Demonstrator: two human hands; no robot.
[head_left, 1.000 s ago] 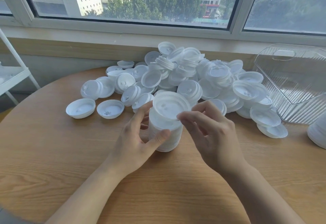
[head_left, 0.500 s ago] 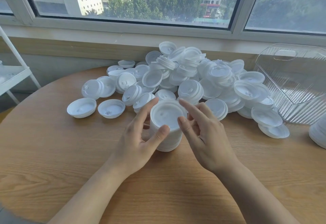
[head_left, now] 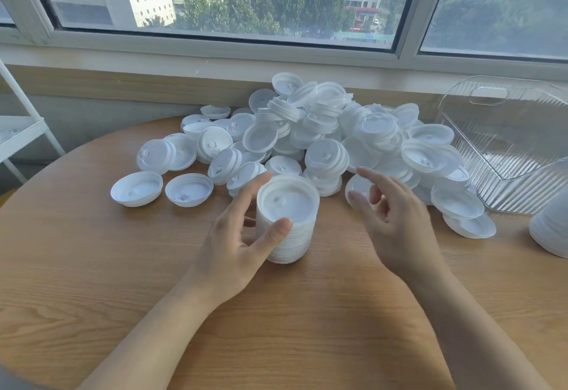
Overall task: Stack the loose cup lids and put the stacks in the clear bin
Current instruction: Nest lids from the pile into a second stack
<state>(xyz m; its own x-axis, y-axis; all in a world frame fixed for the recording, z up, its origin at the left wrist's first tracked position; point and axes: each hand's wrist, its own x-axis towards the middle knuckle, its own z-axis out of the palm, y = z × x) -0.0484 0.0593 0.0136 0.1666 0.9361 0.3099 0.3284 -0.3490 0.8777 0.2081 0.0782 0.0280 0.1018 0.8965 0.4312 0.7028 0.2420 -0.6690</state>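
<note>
White plastic lid stack (head_left: pixel 287 220) upright mid-counter, left hand (head_left: pixel 233 242) fingers curled round its side, steadying. Right hand (head_left: pixel 390 217) empty, fingers apart and relaxed, hanging beside loose lid pile (head_left: pixel 322 137) toward far edge. Stacking step; next move likely calls for picking another lid. Clear bin (head_left: pixel 507 143) at right edge, tipped, appears empty

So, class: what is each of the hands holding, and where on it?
Left hand grips the lid stack round its side; right hand holds nothing.
</note>
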